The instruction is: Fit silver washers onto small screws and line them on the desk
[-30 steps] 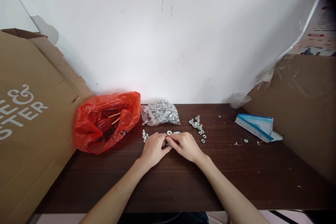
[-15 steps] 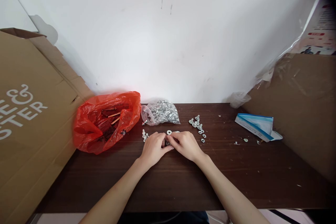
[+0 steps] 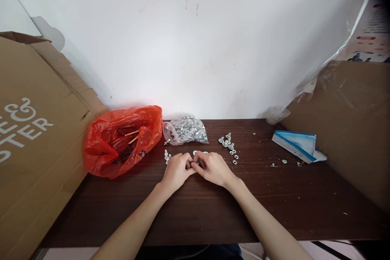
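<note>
I see the left hand (image 3: 176, 169) and right hand (image 3: 215, 168) fingertips together (pinching anything? I can't tell); washers (image 3: 206, 152) lie just beyond, nearer the right.

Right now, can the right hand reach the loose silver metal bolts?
Probably yes: the right hand is close to the bolts, and nothing visible on the dark brown tabletop blocks the way.

Pale washers (image 3: 194, 152) lie partly hidden between small pale fasteners (image 3: 167, 157) and silvery bolts (image 3: 226, 143) beside loose nuts (image 3: 235, 162).
</note>
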### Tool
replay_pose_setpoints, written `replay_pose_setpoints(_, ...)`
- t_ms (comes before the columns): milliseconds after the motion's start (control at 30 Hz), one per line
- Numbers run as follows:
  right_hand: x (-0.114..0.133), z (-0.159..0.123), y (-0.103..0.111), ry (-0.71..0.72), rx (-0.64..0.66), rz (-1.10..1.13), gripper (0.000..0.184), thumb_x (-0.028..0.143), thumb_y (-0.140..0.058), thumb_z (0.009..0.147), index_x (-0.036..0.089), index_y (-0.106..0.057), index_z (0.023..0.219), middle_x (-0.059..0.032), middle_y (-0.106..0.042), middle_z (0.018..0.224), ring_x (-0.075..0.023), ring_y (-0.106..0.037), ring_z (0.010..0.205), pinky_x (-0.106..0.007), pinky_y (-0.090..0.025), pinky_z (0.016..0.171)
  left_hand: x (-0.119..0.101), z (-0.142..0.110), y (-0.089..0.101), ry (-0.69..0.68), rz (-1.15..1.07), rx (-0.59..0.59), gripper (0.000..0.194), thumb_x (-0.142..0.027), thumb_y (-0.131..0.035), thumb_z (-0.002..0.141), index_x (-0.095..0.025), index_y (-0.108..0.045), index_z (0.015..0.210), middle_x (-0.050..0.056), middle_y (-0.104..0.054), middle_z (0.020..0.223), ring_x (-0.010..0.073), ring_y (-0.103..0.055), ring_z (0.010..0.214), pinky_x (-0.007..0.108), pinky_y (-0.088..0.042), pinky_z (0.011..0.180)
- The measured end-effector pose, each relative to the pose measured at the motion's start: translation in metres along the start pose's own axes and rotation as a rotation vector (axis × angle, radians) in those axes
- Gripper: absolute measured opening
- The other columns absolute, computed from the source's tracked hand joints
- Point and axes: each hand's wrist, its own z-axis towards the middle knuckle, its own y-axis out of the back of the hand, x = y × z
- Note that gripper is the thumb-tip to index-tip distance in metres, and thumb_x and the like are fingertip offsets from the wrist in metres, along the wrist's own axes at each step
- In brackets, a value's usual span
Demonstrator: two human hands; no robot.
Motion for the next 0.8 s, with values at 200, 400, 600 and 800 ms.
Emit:
replay_pose_setpoints(200,-0.0014,-0.0002,0.0033,-0.012,0.067,0.013,0.007,0.028,-0.052,0.084,0.021,-0.055,0.084,0.0045,-0.057,0.059,-0.0108,-0.05,0.054,-0.022,-0.021,0.053,0.0012,0.0019,-0.0001,-0.025,-0.048,-0.008,0.014,-0.019,-0.066,0.072,-0.018,-0.053,0.067,-0.003,-0.056,0.06,0.0135,-0.05,0.062,0.024,-0.034,0.058)
replay_pose_setpoints(400,-0.0023,0.0001,0.0037,-0.003,0.092,-0.005,0.006,0.027,-0.051,0.085,0.022,-0.054,0.084,0.0044,-0.059,0.062,-0.0111,-0.052,0.057,-0.022,-0.023,0.054,0.0024,0.0015,-0.0013,-0.028,-0.066,-0.012,0.016,-0.02,-0.067,0.072,-0.018,-0.052,0.067,-0.003,-0.055,0.059,0.013,-0.049,0.061,0.023,-0.034,0.058)
replay_pose_setpoints(600,-0.0017,0.0019,0.0024,-0.015,0.122,-0.132,0.026,0.037,-0.039,0.094,0.02,-0.055,0.082,-0.0004,-0.064,0.072,-0.0136,-0.057,0.063,-0.023,-0.024,0.054,0.002,0.0008,-0.0018,-0.028,-0.063,-0.017,0.022,-0.024,-0.069,0.072,-0.018,-0.049,0.065,-0.003,-0.054,0.06,0.0126,-0.047,0.06,0.023,-0.033,0.058)
replay_pose_setpoints(800,-0.0017,0.0027,-0.002,-0.002,0.141,-0.254,0.036,0.037,-0.03,0.098,0.019,-0.057,0.081,-0.0041,-0.066,0.077,-0.0159,-0.061,0.068,-0.026,-0.023,0.055,0.0025,0.0013,-0.0036,-0.026,-0.039,-0.016,0.026,-0.028,-0.067,0.073,-0.018,-0.045,0.064,-0.004,-0.051,0.059,0.0127,-0.046,0.059,0.023,-0.031,0.058)
